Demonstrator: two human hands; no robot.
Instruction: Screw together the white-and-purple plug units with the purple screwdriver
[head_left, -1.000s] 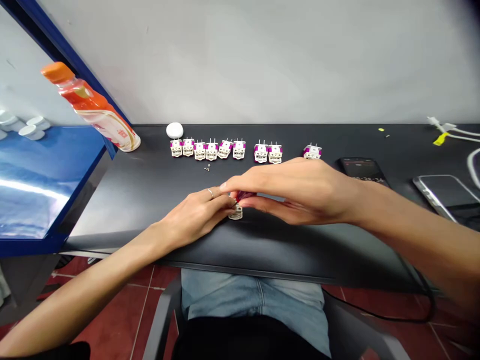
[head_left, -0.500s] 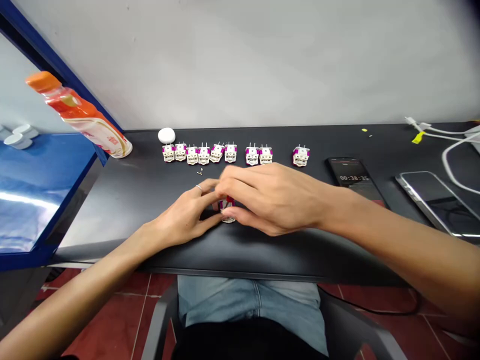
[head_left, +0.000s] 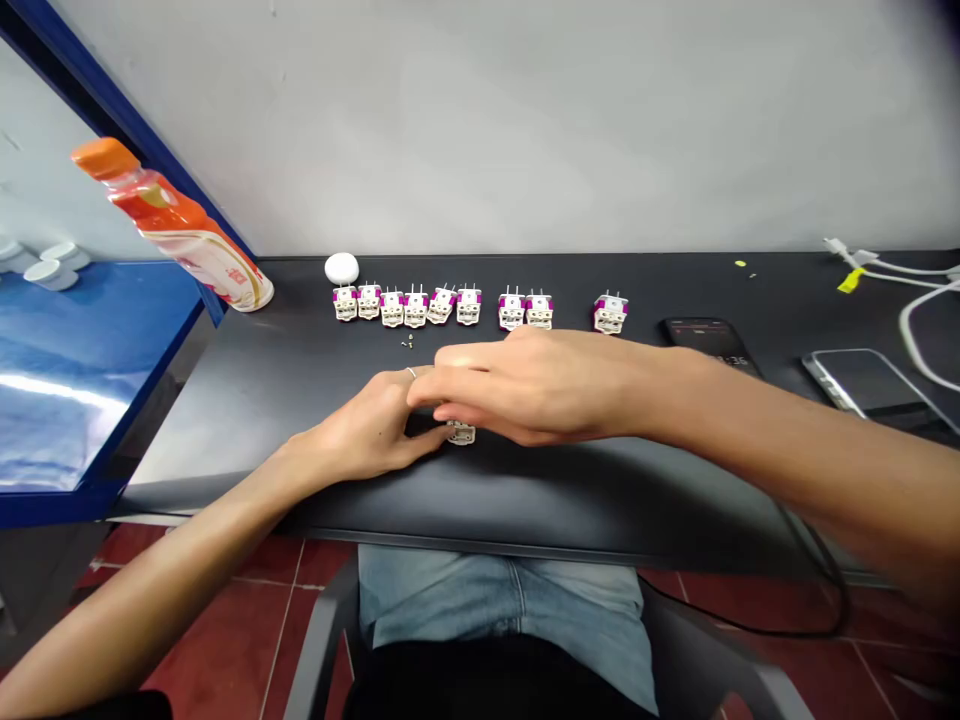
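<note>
A small white plug part [head_left: 462, 434] with metal pins elsewhere in its row-mates lies on the desk, mostly covered by my hands. My left hand [head_left: 386, 420], with a ring on one finger, grips it from the left, thumb against its near side. Over the part arches my right hand [head_left: 525, 385], fingers pinched together and pointing left; whatever they hold is hidden. Several tiny brass-coloured pieces [head_left: 407, 342], probably screws, lie just beyond my left hand. Farther back stands a row of similar white and purple plug parts [head_left: 415, 308], pins pointing up.
A white rounded case [head_left: 342, 268] sits behind the row's left end. An orange-capped bottle [head_left: 180, 225] stands at the back left. To the right lie a dark phone [head_left: 701, 335], a second phone [head_left: 874, 385] and white cables [head_left: 911, 325]. The black desk [head_left: 300, 345] meets the wall.
My right hand has turned and lowered over the part, hiding the red piece that showed between its fingers. My left hand stays on the part. The whole view has shifted slightly.
</note>
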